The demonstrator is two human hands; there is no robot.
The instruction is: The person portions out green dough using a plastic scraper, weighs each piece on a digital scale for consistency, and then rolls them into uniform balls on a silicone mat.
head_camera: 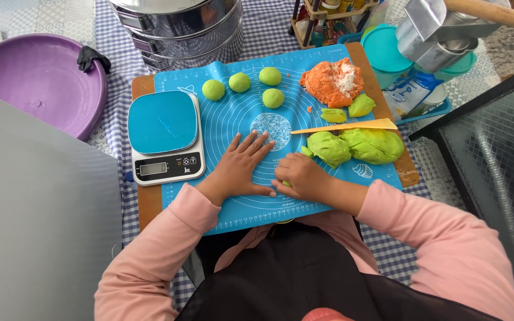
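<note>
My left hand lies flat on the blue silicone mat, fingers spread, holding nothing. My right hand is cupped over a small piece of green dough, which shows only at its edges. Just right of it lies a large lump of green dough. A yellow scraper rests above that lump. Several green dough balls sit at the mat's far side. An orange dough lump with white powder lies at the far right, with two small green pieces beside it.
A kitchen scale with a blue top stands at the mat's left edge. A purple basin is far left, a steel steamer at the back, teal containers and a metal pan at the back right.
</note>
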